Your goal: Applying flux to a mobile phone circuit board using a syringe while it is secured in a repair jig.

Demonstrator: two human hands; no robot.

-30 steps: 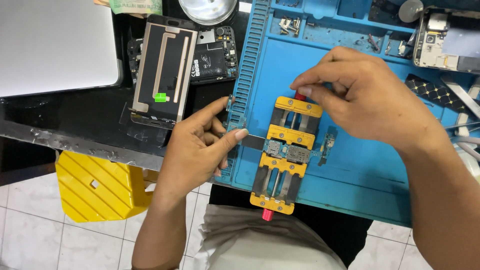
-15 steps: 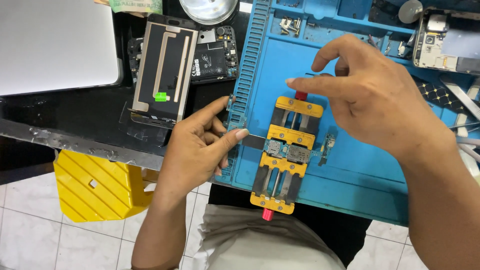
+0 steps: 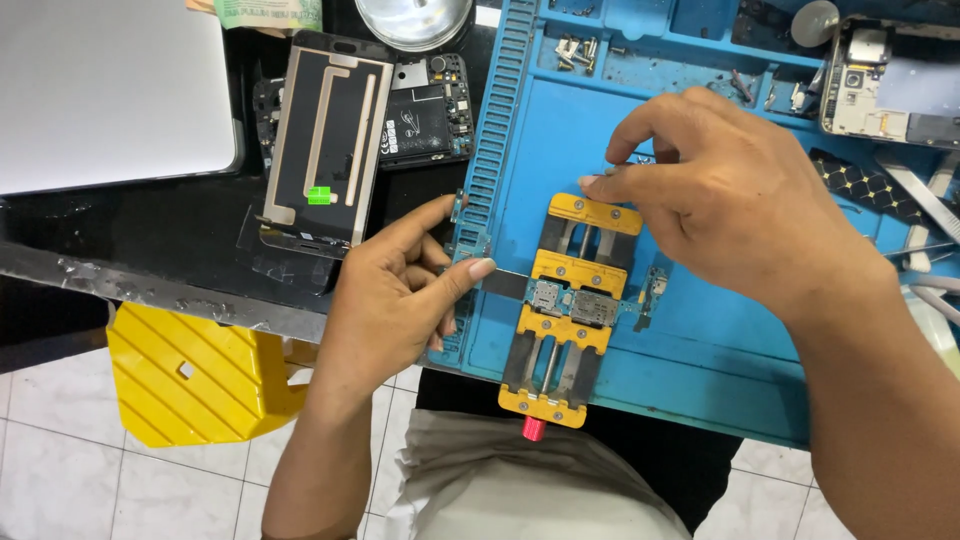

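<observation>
A yellow clamping fixture (image 3: 565, 300) lies on the blue work mat (image 3: 700, 350), holding a small circuit board (image 3: 575, 300) between its middle jaws. A red knob (image 3: 533, 430) sticks out of its near end. My right hand (image 3: 730, 210) hovers over the far end, with thumb and forefinger pinched together where the far knob sits, hidden under them. My left hand (image 3: 400, 290) rests on the mat's left edge. Its thumb and fingers pinch the end of a dark flat strip (image 3: 507, 285) that runs to the fixture.
Left of the mat lie a dark phone panel (image 3: 325, 150), an open phone body (image 3: 425, 100) and a grey laptop (image 3: 100, 90). A stripped phone (image 3: 880, 80) and tweezers (image 3: 930, 200) are at the right. Loose screws (image 3: 575, 50) sit in the mat's trays. A yellow stool (image 3: 190, 375) stands below.
My right hand's fingers have shifted around the fixture's far end, and the red far knob seen a second ago is now covered. The left hand has stayed put.
</observation>
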